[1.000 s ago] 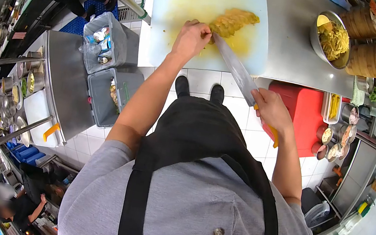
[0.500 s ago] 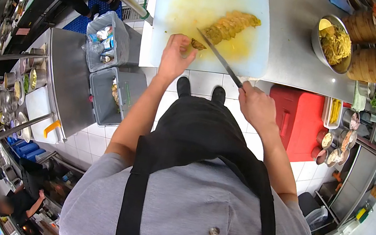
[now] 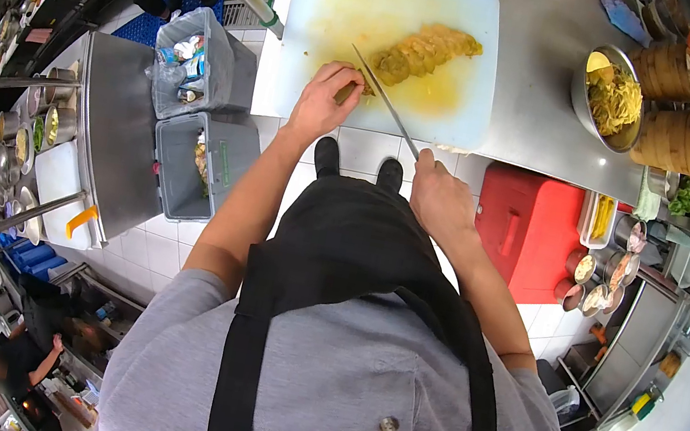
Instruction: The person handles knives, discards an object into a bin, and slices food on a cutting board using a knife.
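Note:
My right hand (image 3: 442,198) is closed round the handle of a long kitchen knife (image 3: 386,101). Its blade slants up and left over the white cutting board (image 3: 483,9). My left hand (image 3: 324,103) is at the board's near edge, thumb and fingers closed on a small end piece (image 3: 345,92) of yellow-green food, just left of the blade. To the right of the blade, an overlapping row of slices of yellow-green food (image 3: 425,50), possibly pickled vegetable, runs diagonally up the board. Yellow liquid stains the board.
A metal bowl of yellow shreds (image 3: 614,104) stands on the steel counter (image 3: 533,92), by bamboo steamers (image 3: 674,141). Below are a red box (image 3: 516,232) at right and grey bins (image 3: 186,174) at left. Other people stand at far left and lower left.
My left thumb and fingers have closed on the end piece, which lay beside them before. The knife and my right hand have moved left, and the knife is turned a little more upright.

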`<action>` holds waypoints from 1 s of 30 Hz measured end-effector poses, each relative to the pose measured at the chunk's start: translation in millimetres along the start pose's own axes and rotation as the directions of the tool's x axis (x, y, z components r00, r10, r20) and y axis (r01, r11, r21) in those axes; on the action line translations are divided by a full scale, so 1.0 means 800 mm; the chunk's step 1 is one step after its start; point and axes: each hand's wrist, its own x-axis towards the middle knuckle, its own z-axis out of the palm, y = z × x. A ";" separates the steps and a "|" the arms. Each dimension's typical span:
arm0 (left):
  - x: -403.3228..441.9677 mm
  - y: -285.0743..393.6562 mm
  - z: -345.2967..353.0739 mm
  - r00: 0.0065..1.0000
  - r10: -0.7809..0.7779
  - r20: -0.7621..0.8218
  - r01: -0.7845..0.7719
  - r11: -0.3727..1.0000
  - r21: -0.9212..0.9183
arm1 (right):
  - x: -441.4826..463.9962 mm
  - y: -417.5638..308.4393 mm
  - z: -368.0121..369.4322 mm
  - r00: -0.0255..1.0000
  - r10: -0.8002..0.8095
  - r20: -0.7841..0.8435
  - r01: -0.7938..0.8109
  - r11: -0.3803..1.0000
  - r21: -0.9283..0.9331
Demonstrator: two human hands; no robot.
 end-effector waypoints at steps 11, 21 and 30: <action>0.002 -0.003 0.004 0.999 0.038 -0.016 -0.038 0.998 0.040 | -0.010 -0.005 -0.020 1.000 -0.018 0.023 0.019 0.999 -0.048; 0.002 -0.005 0.006 1.000 -0.013 -0.015 0.013 1.000 -0.011 | 0.099 -0.026 0.003 0.997 -0.001 0.071 -0.007 0.994 0.113; -0.004 -0.008 0.007 1.000 0.007 -0.017 -0.007 0.999 0.031 | 0.009 0.004 0.025 0.999 0.018 0.044 -0.019 1.000 0.013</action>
